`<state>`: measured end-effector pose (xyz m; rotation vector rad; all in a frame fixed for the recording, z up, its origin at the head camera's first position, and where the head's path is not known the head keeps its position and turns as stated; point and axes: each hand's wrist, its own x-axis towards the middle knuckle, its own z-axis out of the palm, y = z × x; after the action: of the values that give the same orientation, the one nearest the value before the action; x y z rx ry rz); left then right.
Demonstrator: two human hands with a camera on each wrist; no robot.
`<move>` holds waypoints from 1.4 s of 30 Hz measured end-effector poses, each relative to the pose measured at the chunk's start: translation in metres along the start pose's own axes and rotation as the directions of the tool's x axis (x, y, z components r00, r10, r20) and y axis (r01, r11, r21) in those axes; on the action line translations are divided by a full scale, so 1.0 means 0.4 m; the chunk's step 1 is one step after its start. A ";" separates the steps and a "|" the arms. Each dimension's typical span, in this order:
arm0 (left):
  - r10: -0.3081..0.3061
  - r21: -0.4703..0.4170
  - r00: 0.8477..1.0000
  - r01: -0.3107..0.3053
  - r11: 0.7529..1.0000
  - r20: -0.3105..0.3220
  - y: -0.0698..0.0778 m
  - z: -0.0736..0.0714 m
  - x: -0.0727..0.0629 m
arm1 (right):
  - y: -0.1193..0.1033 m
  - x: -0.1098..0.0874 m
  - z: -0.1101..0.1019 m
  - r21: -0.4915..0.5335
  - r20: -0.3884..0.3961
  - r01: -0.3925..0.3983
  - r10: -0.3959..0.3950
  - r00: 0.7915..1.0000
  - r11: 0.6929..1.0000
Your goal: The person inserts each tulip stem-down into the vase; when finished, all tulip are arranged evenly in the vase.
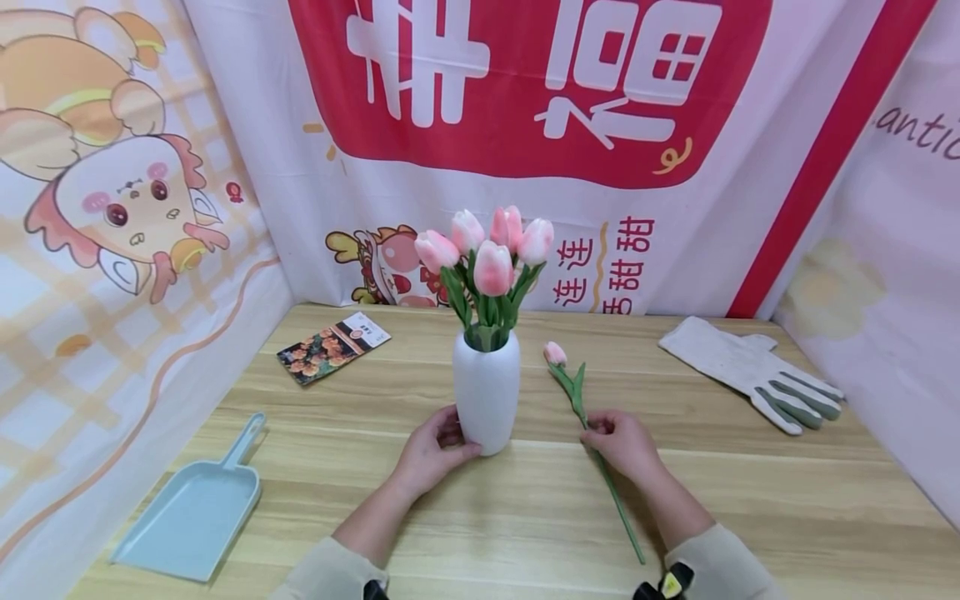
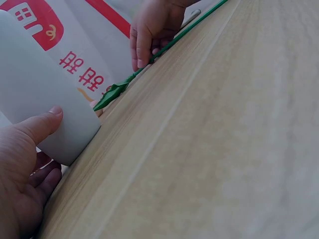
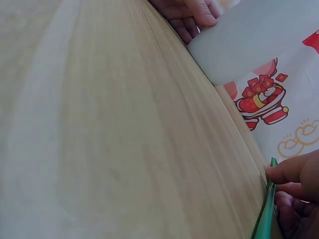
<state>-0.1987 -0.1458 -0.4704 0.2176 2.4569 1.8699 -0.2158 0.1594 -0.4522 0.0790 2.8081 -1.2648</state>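
Note:
A white vase (image 1: 487, 392) stands upright on the table with several pink tulips (image 1: 494, 268) in it. My left hand (image 1: 431, 454) holds the vase low at its base. In the left wrist view the thumb lies on the near side of the vase (image 2: 45, 84), fingers curled beneath it. To the right, a single pink tulip (image 1: 555, 354) lies along the tabletop, bloom pointing away. My right hand (image 1: 621, 446) pinches its green stem below the leaves. Thumb and fingertip meet around the stem (image 3: 266, 214) in the right wrist view.
At back left lies a seed packet (image 1: 333, 347) with orange flowers on it. A light blue dustpan (image 1: 191, 517) is at front left. White and green gloves (image 1: 753, 371) lie at back right. Printed curtains (image 1: 525, 192) enclose the wooden table (image 1: 540, 508) at back and sides.

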 end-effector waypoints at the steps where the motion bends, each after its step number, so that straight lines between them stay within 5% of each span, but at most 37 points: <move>1: 0.000 0.000 1.000 0.000 1.000 0.002 -0.001 0.000 0.000 | 0.000 0.001 0.000 -0.009 0.003 -0.005 0.005 1.000 1.000; 12: -0.002 0.010 1.000 0.002 1.000 0.008 -0.007 -0.001 0.001 | 0.007 0.004 0.002 -0.030 -0.017 -0.027 0.027 1.000 0.999; 20: -0.002 0.007 1.000 0.002 1.000 0.008 -0.006 0.000 0.000 | 0.012 0.005 -0.014 0.233 -0.004 -0.097 0.101 0.995 0.968; 28: -0.006 -0.006 1.000 0.006 1.000 0.006 -0.001 -0.001 -0.001 | 0.009 0.018 -0.043 0.560 -0.025 -0.169 0.220 0.975 0.811; 36: -0.009 0.001 1.000 0.008 1.000 0.007 0.000 -0.002 -0.001 | 0.006 0.025 -0.058 0.731 -0.069 -0.130 0.262 0.963 0.670; 42: -0.003 0.001 1.000 0.003 1.000 0.007 -0.002 -0.001 0.002 | 0.002 0.024 -0.064 0.801 -0.115 -0.077 0.279 0.954 0.594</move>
<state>-0.1996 -0.1463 -0.4711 0.2200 2.4524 1.8636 -0.2262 0.1794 -0.4365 0.5657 2.0332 -2.4544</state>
